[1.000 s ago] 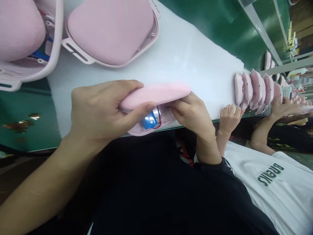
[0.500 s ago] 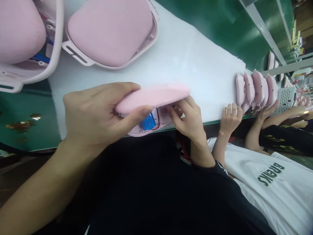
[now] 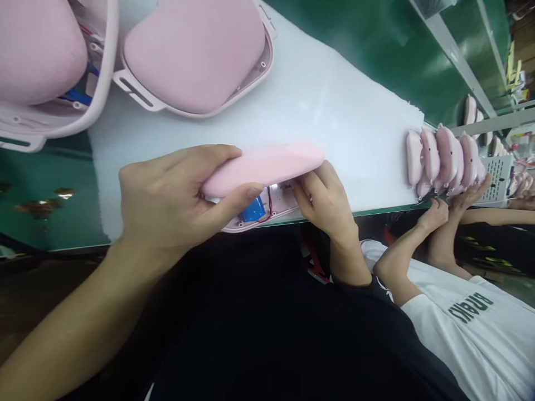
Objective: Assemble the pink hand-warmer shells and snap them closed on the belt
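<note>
Two open pink cases toward desk's far-left corner. Left hand clamped on pink cover, tilted above pink shell at desk's near edge. Blue battery and thin wires inside shell, exposed. Wires could get trapped if cover drops; shell could tip over near edge if pushed bodyward. Right hand at right end, fingertips hidden under cover: grip can't be told; fingers there risk pinching. Pink cases in row farther right, near edge.
</note>
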{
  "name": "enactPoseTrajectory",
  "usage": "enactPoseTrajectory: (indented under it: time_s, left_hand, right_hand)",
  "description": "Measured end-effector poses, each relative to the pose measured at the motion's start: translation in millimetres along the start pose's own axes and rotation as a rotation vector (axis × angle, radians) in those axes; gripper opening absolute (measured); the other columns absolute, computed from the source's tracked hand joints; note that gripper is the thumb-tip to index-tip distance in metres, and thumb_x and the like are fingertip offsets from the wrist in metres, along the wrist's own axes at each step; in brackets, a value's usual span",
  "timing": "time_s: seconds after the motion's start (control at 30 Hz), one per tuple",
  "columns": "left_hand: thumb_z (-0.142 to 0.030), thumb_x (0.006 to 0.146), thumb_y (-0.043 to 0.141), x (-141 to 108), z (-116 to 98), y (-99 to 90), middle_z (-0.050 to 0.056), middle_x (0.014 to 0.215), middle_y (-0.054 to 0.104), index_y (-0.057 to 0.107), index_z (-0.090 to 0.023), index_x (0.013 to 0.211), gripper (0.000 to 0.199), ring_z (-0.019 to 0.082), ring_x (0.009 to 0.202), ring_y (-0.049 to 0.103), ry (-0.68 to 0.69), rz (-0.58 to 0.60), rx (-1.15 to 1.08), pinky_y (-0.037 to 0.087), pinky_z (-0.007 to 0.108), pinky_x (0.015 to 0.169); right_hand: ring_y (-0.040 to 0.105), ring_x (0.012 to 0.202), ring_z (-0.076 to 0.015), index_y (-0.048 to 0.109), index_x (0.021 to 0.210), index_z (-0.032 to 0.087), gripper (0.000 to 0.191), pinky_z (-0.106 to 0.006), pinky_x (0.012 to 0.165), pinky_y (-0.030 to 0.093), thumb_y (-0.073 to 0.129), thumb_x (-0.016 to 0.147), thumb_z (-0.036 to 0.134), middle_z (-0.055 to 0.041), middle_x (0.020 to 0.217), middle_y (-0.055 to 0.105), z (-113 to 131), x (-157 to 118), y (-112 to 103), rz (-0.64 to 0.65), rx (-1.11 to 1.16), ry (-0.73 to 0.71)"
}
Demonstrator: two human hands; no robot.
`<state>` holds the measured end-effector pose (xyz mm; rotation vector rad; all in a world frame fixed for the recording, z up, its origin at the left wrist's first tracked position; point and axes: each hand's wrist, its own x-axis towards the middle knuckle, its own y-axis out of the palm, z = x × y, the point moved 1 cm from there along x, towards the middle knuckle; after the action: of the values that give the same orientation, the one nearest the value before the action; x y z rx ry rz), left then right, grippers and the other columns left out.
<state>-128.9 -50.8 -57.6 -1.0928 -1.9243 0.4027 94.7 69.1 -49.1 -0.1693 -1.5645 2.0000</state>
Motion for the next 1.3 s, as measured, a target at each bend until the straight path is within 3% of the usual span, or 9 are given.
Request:
enactPoseTrajectory:
  time_s: [0.23, 0.4, 0.53, 0.9, 1.03, 1.2, 1.3]
  left_hand:
    - [-0.058, 0.110, 0.060, 0, -2, -0.4, 0.006, 0.105, 0.084, 0.078, -0.015, 0.114, 0.047, 0.026, 0.091, 0.082, 0.001, 0.016, 0.004, 0.051, 0.032, 0.069]
    - [-0.060, 0.111, 0.058, -1, -3, -0.5, 0.009, 0.102, 0.084, 0.080, -0.010, 0.113, 0.054, 0.027, 0.088, 0.082, 0.009, -0.009, 0.011, 0.050, 0.034, 0.068]
    - [-0.061, 0.111, 0.057, -4, -2, 0.4, 0.008, 0.105, 0.084, 0.079, -0.011, 0.114, 0.054, 0.026, 0.091, 0.082, 0.018, -0.007, 0.014, 0.051, 0.032, 0.069]
    - [-0.058, 0.111, 0.059, -6, -4, -1.8, 0.012, 0.107, 0.083, 0.080, -0.004, 0.115, 0.058, 0.026, 0.097, 0.082, 0.007, -0.021, 0.030, 0.051, 0.029, 0.073]
    - [-0.057, 0.111, 0.059, -7, -3, -2.8, 0.012, 0.108, 0.083, 0.079, -0.005, 0.115, 0.057, 0.027, 0.097, 0.082, 0.011, -0.021, 0.052, 0.051, 0.030, 0.072]
    - [-0.058, 0.111, 0.059, -10, -6, -2.0, 0.013, 0.111, 0.083, 0.079, -0.004, 0.117, 0.058, 0.028, 0.098, 0.082, 0.013, -0.025, 0.065, 0.053, 0.030, 0.074]
    - [-0.058, 0.110, 0.061, -13, -8, -2.6, 0.015, 0.115, 0.082, 0.079, -0.003, 0.119, 0.058, 0.028, 0.104, 0.082, -0.009, -0.027, 0.052, 0.056, 0.029, 0.080]
  right_hand:
    - [0.059, 0.093, -0.0250, 0.065, 0.109, 0.021, 0.017, -0.042, 0.081, 0.050, 0.049, 0.110, 0.018, -0.0102, 0.103, 0.069, 5, -4, 0, -0.050, -0.071, -0.056]
    - [0.055, 0.094, -0.0257, 0.062, 0.116, 0.023, 0.025, -0.042, 0.083, 0.046, 0.040, 0.110, 0.012, -0.0112, 0.110, 0.069, 6, -8, 3, 0.010, -0.123, -0.023]
    - [0.052, 0.095, -0.0265, 0.062, 0.111, 0.022, 0.025, -0.041, 0.080, 0.040, 0.039, 0.111, 0.012, -0.0118, 0.108, 0.067, 6, -9, 3, 0.079, -0.171, -0.037]
    - [0.048, 0.092, -0.0235, 0.065, 0.109, 0.020, 0.035, -0.038, 0.079, 0.038, 0.033, 0.111, 0.007, -0.0099, 0.105, 0.064, 11, 3, -11, 0.153, -0.338, -0.151]
    - [0.049, 0.093, -0.0231, 0.064, 0.115, 0.019, 0.025, -0.037, 0.079, 0.039, 0.041, 0.111, 0.009, -0.0087, 0.102, 0.064, 9, 3, -12, 0.126, -0.347, -0.232]
    - [0.049, 0.089, -0.0219, 0.062, 0.099, 0.020, 0.027, -0.038, 0.077, 0.037, 0.040, 0.112, 0.012, -0.0062, 0.091, 0.061, 4, 3, -11, 0.106, -0.318, -0.246]
    - [0.049, 0.088, -0.0220, 0.063, 0.100, 0.019, 0.030, -0.038, 0.077, 0.037, 0.037, 0.113, 0.011, -0.0071, 0.092, 0.061, 2, 6, -14, 0.159, -0.321, -0.238]
